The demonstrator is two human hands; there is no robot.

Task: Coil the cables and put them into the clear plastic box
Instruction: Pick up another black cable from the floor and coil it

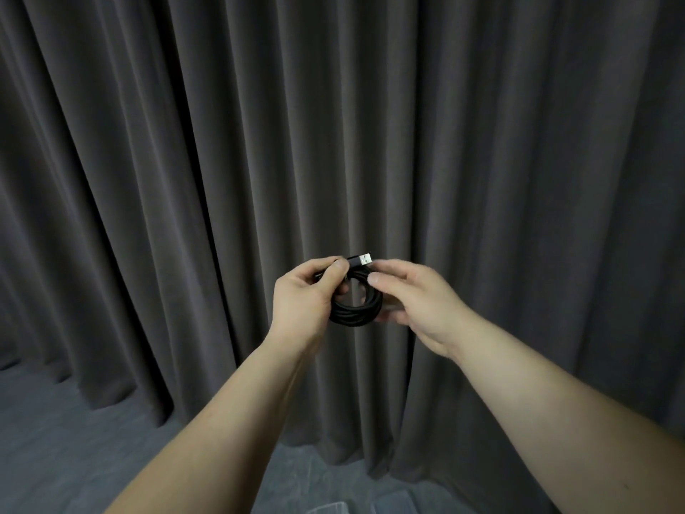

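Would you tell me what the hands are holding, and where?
Both grip one coiled black cable: left hand pinches its top beside the USB plug, right hand holds its right side.

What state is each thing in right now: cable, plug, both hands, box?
Black cable: wound into a coil, held in the air.
USB plug: free, sticking out on top of the coil.
Left hand: grips the coil.
Right hand: grips the coil.
Clear plastic box: barely in view, contents unclear.

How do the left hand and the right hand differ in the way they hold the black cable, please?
The left hand pinches the cable near its plug with the thumb on top; the right hand cups the coil's far side, fingers spread underneath. The left hand sits slightly lower. Both grip the same coil.
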